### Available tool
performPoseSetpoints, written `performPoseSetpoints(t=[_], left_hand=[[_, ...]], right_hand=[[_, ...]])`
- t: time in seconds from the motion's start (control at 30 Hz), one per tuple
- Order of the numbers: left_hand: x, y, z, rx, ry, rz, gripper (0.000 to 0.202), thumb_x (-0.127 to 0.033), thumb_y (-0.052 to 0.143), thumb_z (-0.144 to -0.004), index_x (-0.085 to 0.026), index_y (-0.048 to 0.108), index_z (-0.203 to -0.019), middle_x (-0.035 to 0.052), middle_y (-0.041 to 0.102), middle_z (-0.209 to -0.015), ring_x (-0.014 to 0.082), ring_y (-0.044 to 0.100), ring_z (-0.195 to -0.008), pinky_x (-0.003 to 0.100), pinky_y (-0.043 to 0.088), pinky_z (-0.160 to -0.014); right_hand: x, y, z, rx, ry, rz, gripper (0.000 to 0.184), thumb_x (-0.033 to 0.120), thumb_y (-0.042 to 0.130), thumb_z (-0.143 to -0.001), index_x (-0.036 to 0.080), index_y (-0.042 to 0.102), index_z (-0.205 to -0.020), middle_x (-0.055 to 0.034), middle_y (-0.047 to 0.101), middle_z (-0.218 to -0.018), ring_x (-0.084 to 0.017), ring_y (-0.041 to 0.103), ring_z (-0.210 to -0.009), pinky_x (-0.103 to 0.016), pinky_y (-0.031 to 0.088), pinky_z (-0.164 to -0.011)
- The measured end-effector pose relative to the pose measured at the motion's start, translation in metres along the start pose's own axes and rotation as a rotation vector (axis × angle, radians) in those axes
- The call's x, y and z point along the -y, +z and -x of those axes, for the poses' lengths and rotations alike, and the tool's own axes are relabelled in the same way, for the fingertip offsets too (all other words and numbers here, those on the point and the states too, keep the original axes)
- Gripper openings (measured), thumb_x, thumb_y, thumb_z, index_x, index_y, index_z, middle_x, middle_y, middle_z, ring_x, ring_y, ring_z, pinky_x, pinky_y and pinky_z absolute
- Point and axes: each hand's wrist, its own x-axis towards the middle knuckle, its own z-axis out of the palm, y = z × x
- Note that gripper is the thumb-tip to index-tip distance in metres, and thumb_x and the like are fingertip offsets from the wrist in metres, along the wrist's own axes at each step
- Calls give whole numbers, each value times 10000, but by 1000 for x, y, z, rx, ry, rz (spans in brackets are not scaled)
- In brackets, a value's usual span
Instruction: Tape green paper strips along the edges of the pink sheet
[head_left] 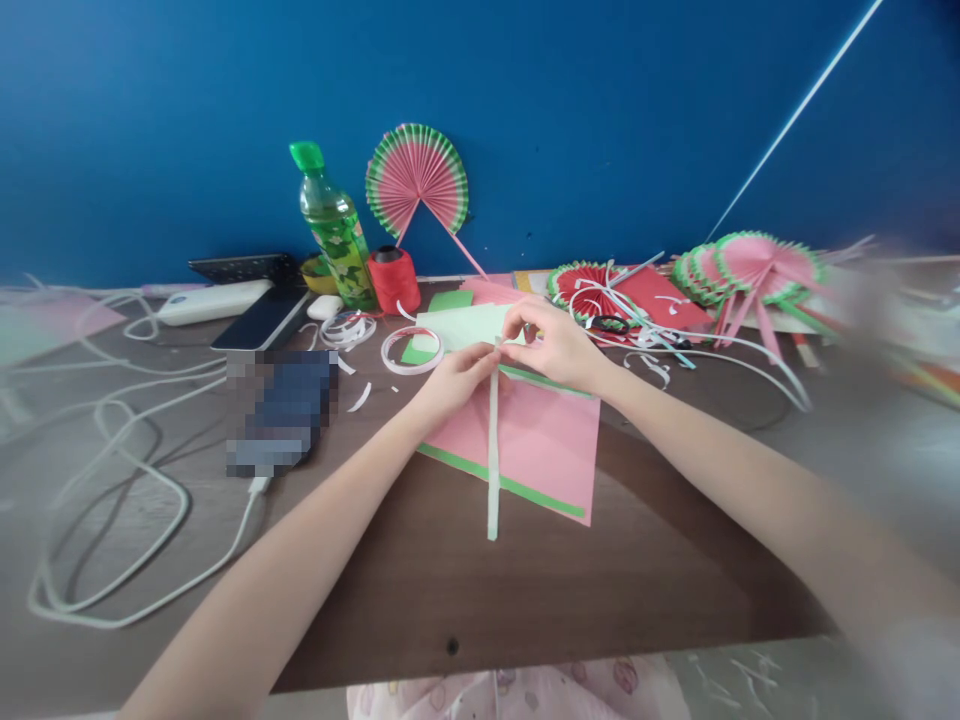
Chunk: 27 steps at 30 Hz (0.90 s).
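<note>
Both my hands meet over a pink sheet of paper (544,440) that has green strips along its near and far edges. Between the fingertips of my left hand (461,375) and my right hand (546,345) is the upper end of a narrow pale green paper strip (493,450). The strip hangs down across the pink sheet, its lower end past the near edge. Each hand is closed in a pinch at the strip's top. Pale green paper (469,325) lies just behind the hands. A roll of tape (412,350) rests left of them.
At the back stand a green drink bottle (337,235), a red thread spool (393,280) and a pink-green paper fan (417,180). More folded fans (769,265) and red paper (675,300) lie right. A phone (285,415) and white cables (180,500) occupy the left.
</note>
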Motion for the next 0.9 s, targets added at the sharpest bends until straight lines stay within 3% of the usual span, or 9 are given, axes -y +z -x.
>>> performPoseSetpoints(t=[0.43, 0.53, 0.67, 0.77, 0.9], left_hand=[[0, 5, 4, -91, 75, -109, 229, -368, 398, -886, -190, 535, -842, -28, 649, -587, 164, 645, -637, 281, 483, -677], [-3, 5, 3, -125, 72, -104, 199, -334, 399, -882, -189, 502, -790, -34, 635, -560, 157, 638, -601, 263, 477, -627], [-3, 5, 3, -118, 76, -126, 196, -321, 403, -878, -189, 493, -765, -36, 629, -547, 142, 624, -572, 244, 464, -611], [-2, 5, 4, -96, 91, -165, 221, -351, 401, -882, -184, 521, -801, -32, 630, -562, 132, 609, -573, 236, 456, -619], [-2, 5, 4, -107, 81, -251, 285, -393, 393, -886, -171, 554, -810, -33, 587, -535, 106, 530, -504, 221, 411, -562]], right_hand=[[1, 3, 0, -9, 4, 3, 46, 149, 568, -728, 180, 588, -756, -39, 597, -829, -149, 547, -736, -283, 452, -621], [0, 7, 1, -3, 55, -53, 117, 151, 577, -716, 166, 595, -830, -59, 589, -933, -136, 573, -725, -271, 464, -598], [-3, 7, 0, 9, 171, -185, 342, 214, 620, -713, 177, 560, -1047, -84, 588, -1076, -140, 606, -737, -280, 484, -601], [-3, 4, 0, 82, 212, -281, 233, 272, 604, -751, 166, 600, -959, -59, 647, -927, -149, 615, -736, -296, 492, -652], [0, 3, 0, 145, 217, -348, 136, 299, 609, -755, 166, 599, -779, -13, 639, -718, -132, 594, -634, -283, 473, -609]])
